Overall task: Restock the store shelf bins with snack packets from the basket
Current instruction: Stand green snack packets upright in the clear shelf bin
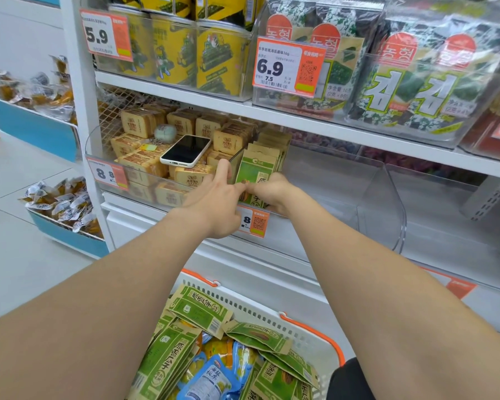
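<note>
A row of green snack packets (256,168) stands upright at the left end of a clear shelf bin (344,197). My left hand (214,203) holds the front packet's left edge, index finger pointing up beside it and thumb on its face. My right hand (273,194) grips the same packet's lower right part, fingers curled round it. Below me the white basket (272,313) with orange handles holds several more green packets (197,307) and some blue packets (208,379).
A phone (185,150) lies on tan packets (140,122) in the bin to the left. The clear bin's right part holds nothing. Yellow tins (223,59) and seaweed packs (410,82) fill the shelf above. Price tags hang on the bin fronts. Blue floor bins (67,235) stand at left.
</note>
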The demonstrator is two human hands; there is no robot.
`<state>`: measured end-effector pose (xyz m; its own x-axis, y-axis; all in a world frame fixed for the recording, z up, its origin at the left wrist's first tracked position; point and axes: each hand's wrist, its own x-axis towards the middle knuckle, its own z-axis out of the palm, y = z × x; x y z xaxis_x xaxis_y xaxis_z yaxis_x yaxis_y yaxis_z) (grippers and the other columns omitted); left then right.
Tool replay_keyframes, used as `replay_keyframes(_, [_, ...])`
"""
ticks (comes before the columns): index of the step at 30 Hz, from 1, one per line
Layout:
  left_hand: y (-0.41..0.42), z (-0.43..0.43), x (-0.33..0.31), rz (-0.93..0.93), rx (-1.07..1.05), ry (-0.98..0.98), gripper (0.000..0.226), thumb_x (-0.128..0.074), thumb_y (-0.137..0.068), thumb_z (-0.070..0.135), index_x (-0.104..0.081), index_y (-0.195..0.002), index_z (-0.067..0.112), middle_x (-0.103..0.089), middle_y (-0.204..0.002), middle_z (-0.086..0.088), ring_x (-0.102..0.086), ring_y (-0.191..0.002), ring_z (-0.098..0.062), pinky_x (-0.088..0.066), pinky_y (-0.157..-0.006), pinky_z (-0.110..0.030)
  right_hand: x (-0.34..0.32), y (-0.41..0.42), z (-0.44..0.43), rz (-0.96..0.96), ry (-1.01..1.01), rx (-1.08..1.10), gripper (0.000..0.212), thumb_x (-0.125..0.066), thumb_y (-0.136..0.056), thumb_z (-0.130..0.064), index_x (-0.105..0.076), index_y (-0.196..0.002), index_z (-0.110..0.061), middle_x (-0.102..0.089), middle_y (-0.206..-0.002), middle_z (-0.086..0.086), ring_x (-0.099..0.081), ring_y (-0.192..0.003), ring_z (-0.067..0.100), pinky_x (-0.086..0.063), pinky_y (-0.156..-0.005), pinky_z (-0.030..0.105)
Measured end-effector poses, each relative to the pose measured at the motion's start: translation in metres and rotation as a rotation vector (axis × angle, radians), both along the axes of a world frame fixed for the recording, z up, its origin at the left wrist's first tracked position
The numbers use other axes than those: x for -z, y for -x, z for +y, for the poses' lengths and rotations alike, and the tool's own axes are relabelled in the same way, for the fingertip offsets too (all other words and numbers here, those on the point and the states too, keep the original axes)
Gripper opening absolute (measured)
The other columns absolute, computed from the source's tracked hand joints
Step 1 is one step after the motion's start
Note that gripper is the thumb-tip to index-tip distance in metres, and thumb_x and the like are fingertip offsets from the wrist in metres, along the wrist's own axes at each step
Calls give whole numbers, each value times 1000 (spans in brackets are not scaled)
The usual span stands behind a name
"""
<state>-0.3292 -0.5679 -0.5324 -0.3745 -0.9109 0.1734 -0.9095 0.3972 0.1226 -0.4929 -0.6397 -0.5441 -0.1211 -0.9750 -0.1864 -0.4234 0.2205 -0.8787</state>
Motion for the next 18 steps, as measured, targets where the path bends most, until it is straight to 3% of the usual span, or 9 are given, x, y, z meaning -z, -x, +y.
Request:
replay_keyframes(3, [-2,0,0,-8,5,-5,50,-61,-90,28,-53,-139,23,-20,-134,-6,-46,-110,-33,-53,-93,-52,-4,3,4,56,-39,-34,45,-89,-79,-18,-65,-117,-13,-72,-107,1,-68,-97,18,-55,-90,34])
replay_keyframes(7, [-5,1,-2,25,29,40,41,-64,-89,25,-55,-128,19,-24,-127,-3,-54,-94,-28,-58,-78,-49,-9,4,11,106,-89,-47,49,-91,-75,-21,-66,-117,-17,-72,-115,5,-69,-105,25,-58,-96,44])
replay_keyframes(9, [-7,2,-3,46,29,67,35,-65,-89,23,-51,-121,20,-26,-122,-3,-55,-81,-26,-58,-70,-49,-14,4,18,128,-92,-65,39,-87,-80,-24,-67,-113,-19,-72,-110,7,-71,-101,29,-62,-87,47])
replay_keyframes(11, [-7,3,-3,87,20,88,31,-65,-88,20,-44,-112,20,-29,-119,-5,-55,-73,-27,-56,-65,-49,-17,4,27,239,-72,-41,32,-78,-83,-32,-68,-111,-20,-71,-110,9,-70,-97,30,-63,-76,40])
replay_keyframes(15, [-8,8,-5,150,-103,31,26,-61,-93,30,-44,-107,17,-50,-109,-7,-59,-85,-33,-47,-67,-43,-16,3,57,655,234,49,43,-61,-92,-31,-54,-126,-7,-60,-123,17,-59,-112,38,-50,-83,39])
replay_keyframes(18, [-9,13,-6,91,-219,-49,32,-57,-93,46,-55,-86,15,-63,-84,-6,-62,-80,-31,-52,-69,-39,-22,-1,91,914,617,-81,29,-53,-92,-23,-53,-117,-9,-58,-117,15,-55,-106,36,-48,-83,43])
